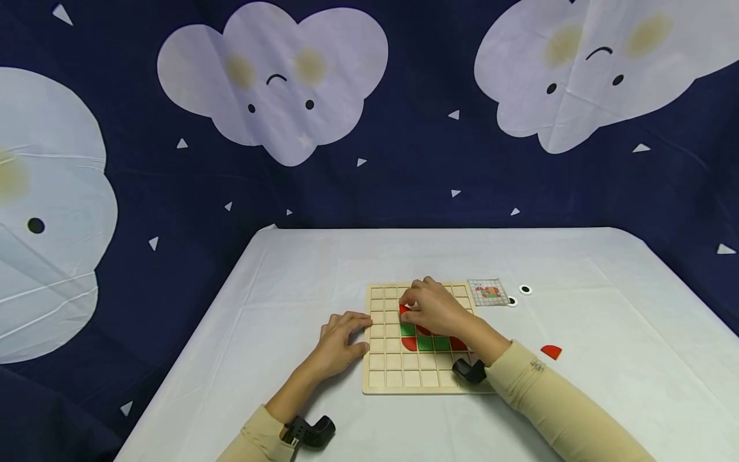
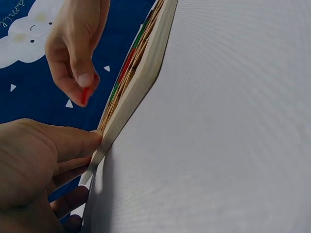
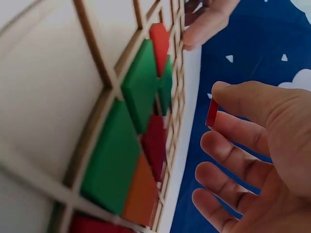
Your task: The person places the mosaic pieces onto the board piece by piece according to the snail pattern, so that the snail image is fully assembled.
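Note:
A wooden grid board (image 1: 381,378) lies on the table. My right hand (image 1: 435,308) is over its upper middle, pinching a small red piece (image 3: 212,112) between thumb and index finger, the other fingers loosely bent. Pieces set in the grid cells include green squares (image 3: 141,87), an orange piece (image 3: 141,191) and a red rounded piece (image 1: 408,344); my right hand and wrist partly cover them in the head view. At the board's left edge rests my left hand (image 1: 337,346), fingers extended, thumb and fingertips touching the rim and holding nothing else.
A small printed pattern card (image 1: 487,292) lies off the board's upper right corner. Close by are two white discs with black centres, one the farther eye disc (image 1: 525,289). A loose red quarter-round piece (image 1: 551,351) lies on the white tablecloth (image 1: 623,308) at right.

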### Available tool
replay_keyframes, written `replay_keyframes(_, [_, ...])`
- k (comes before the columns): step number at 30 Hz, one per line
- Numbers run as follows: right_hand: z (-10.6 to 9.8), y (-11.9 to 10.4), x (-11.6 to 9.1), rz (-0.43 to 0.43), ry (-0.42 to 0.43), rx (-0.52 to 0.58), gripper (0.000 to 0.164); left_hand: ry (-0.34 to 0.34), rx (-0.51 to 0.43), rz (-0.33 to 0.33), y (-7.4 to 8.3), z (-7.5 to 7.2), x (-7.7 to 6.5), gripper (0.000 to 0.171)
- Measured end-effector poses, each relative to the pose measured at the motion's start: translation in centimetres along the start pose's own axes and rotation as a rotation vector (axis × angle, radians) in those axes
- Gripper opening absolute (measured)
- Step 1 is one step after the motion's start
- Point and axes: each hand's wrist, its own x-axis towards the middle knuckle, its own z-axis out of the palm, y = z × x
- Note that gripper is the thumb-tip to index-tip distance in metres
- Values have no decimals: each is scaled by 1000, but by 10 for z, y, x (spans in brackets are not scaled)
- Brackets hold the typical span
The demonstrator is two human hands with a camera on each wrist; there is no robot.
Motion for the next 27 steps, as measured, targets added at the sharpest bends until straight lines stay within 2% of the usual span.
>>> replay_keyframes(9, [12, 6, 7, 7, -42, -19, 19, 3, -5, -1, 0, 0, 0, 40])
replay_keyframes(18, [14, 7, 7, -1, -43, -49, 18, -4, -3, -21, 1, 0, 0, 40])
replay_keyframes(27, [15, 8, 7, 5, -45, -33, 18, -10, -14, -29, 2, -1, 0, 40])
